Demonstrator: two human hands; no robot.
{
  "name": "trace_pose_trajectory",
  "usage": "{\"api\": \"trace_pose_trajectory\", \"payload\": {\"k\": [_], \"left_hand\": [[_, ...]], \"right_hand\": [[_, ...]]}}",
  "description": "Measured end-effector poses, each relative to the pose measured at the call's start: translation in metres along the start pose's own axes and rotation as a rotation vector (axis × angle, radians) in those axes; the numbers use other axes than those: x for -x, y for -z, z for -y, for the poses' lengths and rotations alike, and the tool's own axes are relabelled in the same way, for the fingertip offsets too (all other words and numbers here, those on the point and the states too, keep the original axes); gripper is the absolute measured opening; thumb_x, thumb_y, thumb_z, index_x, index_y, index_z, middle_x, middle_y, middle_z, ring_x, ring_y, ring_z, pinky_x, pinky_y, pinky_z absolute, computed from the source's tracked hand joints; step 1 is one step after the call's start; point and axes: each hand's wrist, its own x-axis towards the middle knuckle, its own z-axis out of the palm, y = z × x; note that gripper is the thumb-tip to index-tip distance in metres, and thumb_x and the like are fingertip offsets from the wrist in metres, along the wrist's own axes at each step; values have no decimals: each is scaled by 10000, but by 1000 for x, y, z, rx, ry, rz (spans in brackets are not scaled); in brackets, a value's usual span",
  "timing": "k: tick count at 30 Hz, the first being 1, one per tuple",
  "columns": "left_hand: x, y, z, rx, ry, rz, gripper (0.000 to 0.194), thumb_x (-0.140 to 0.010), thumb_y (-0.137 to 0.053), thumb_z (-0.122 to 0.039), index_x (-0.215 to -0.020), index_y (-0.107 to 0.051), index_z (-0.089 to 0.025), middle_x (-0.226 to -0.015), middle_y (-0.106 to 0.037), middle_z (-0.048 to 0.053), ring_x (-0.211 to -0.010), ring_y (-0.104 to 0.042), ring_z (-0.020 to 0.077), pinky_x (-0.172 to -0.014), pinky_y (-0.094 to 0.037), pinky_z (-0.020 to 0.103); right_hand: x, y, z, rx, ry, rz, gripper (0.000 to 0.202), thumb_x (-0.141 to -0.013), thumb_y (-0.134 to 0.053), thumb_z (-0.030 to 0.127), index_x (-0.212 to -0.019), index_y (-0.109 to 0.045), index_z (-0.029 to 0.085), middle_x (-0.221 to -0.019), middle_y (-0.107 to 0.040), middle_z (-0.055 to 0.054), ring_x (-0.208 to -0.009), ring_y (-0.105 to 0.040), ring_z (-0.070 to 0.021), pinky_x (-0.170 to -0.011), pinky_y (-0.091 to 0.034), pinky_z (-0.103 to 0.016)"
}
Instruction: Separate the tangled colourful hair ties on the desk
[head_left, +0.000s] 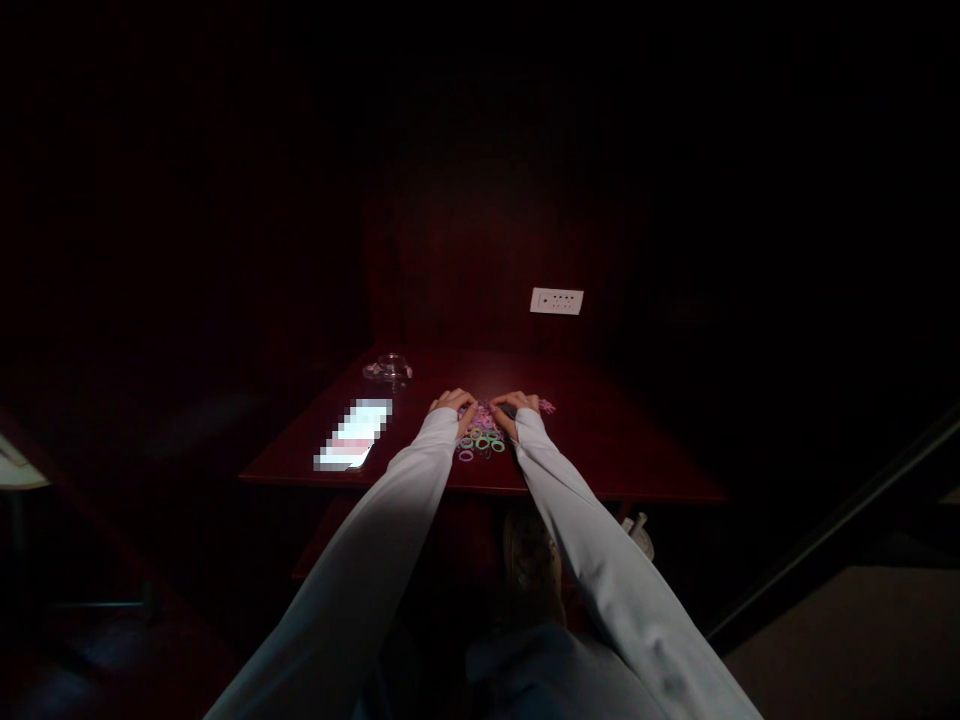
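A pile of small coloured hair ties (pixel 484 440) in pink, purple, green and yellow lies near the front edge of the dark red table (pixel 600 450). At the pile's left side is my left hand (pixel 454 403), its thumb and forefinger pinched together. My right hand (pixel 513 406) faces it from the right, also with thumb and forefinger closed. Both sets of fingertips are over the far part of the pile; what is between them is too small to make out. Just beyond my right hand, a small pink cluster (pixel 548 407) lies on the table.
A lit phone (pixel 356 436), its screen blurred out, lies to the left. Behind it stands a clear container (pixel 391 367) with something pink beside it. A white socket plate (pixel 556 301) is on the back panel. Dark partitions rise around the table.
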Motion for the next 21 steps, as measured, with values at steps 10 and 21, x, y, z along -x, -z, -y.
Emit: {"api": "trace_pose_trajectory", "payload": {"k": [10, 21], "left_hand": [[-3, 1, -2, -25, 45, 13, 260, -1059, -489, -271, -919, -707, -246, -1119, -737, 39, -1107, -601, 237, -970, -446, 358], [-1, 2, -4, -44, 61, 13, 286, -1075, -468, -272, -912, -702, -245, -1133, -740, 31, -1117, -599, 233, -979, -436, 358]], "right_hand": [[3, 1, 5, -59, 0, 102, 96, -842, -819, 427, -881, -860, 351, -1018, -702, -54, -1078, -510, -277, -997, -397, -439], [1, -3, 0, -80, 6, 47, 200, -880, -781, 485, -807, -838, 308, -951, -710, -71, -1076, -513, -288, -987, -404, -443]]}}
